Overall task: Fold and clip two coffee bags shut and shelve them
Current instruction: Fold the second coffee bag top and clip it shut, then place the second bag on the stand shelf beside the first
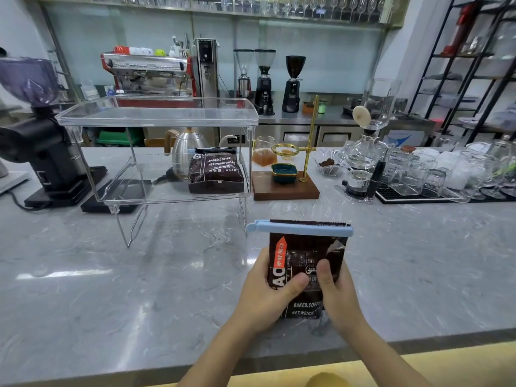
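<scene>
I stand at a grey marble-patterned counter [111, 275] with a pale yellow strip along its near edge. Beyond it a steel back counter [312, 118] runs along a frosted, pale wall [279, 51] that gives soft, even light, carrying a red espresso machine [150, 74] and three grinders [265, 79]. A high shelf of upturned wine glasses [307, 7] spans the top, and a black metal rack [469, 65] stands far right.
</scene>
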